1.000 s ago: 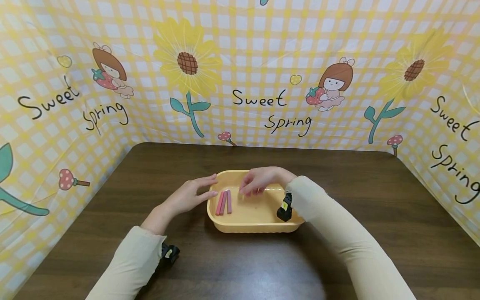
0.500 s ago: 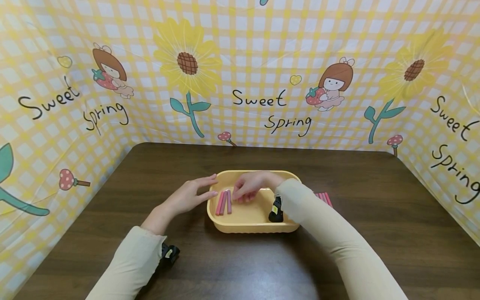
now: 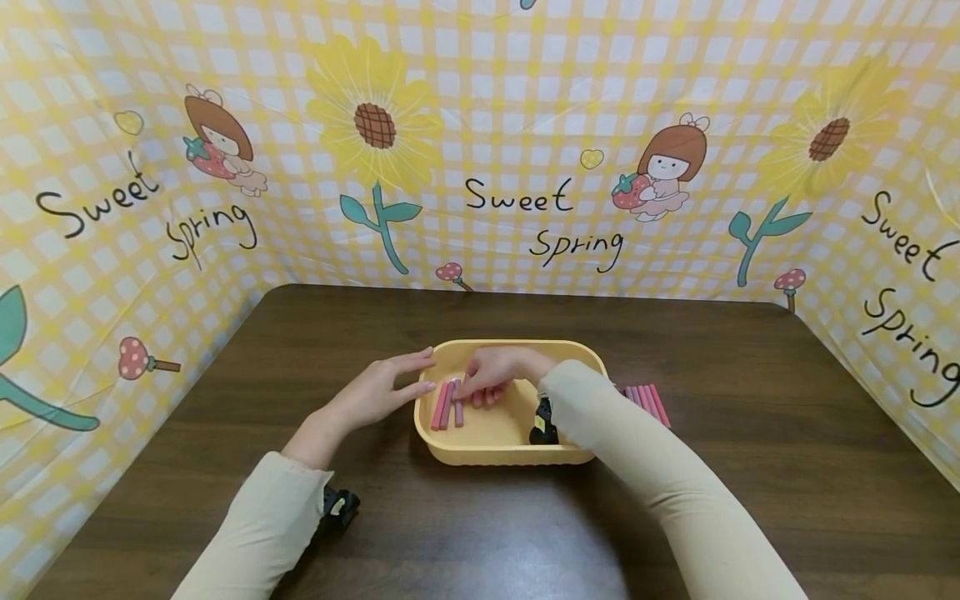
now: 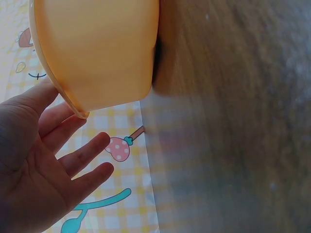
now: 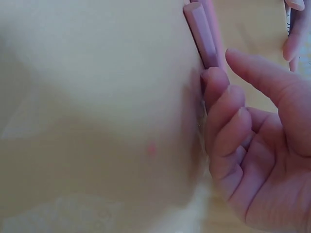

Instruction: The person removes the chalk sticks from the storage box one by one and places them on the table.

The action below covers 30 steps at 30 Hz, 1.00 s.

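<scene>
A pale yellow basin stands on the table, with a few slim pink and mauve sticks side by side at its left end. They look like chalk or crayons. My left hand reaches the basin's left rim from outside; in the left wrist view, thumb and forefinger touch the rim and the other fingers are spread. My right hand is inside the basin, fingers loosely curled. Its thumb and forefinger lie around the nearest mauve stick, with a gap between the fingertips; firm contact is not clear.
Several more pink and mauve sticks lie in a row on the dark wooden table, right of the basin and partly behind the right sleeve. A yellow checked cloth with printed flowers stands around the table's back and sides.
My right hand has moved left and slightly down inside the basin, up to the mauve stick. As the right arm shifted, the sticks on the right came into sight. My left hand stays put.
</scene>
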Available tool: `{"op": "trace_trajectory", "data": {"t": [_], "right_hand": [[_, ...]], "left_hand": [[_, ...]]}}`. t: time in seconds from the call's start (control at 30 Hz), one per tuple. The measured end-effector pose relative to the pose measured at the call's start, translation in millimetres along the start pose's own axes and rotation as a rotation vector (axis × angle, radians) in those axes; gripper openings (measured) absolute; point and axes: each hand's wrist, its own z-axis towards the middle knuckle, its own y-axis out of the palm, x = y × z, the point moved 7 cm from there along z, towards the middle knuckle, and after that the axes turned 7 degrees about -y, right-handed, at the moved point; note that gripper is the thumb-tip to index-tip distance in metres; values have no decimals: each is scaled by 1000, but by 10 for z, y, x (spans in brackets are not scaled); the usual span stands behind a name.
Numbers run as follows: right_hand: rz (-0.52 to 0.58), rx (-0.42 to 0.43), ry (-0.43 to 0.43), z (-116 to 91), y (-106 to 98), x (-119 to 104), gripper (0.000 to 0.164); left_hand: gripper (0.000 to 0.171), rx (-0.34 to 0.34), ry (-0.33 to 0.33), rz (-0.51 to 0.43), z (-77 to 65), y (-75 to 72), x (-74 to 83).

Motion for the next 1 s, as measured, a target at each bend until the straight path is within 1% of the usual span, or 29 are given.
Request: {"op": "trace_trajectory", "data": {"t": [0.3, 0.57, 0.77, 1.0], "right_hand": [[-55, 23, -3, 30, 13, -40, 37], [-96, 55, 23, 41, 7, -57, 36], [-92, 39, 14, 48, 12, -57, 32], [-57, 20, 14, 35, 2, -40, 32]], "left_hand": [[51, 3, 3, 9, -1, -3, 1], [51, 10, 10, 12, -2, -8, 17], [50, 15, 10, 10, -3, -4, 26], [50, 7, 6, 14, -3, -6, 17]]}}
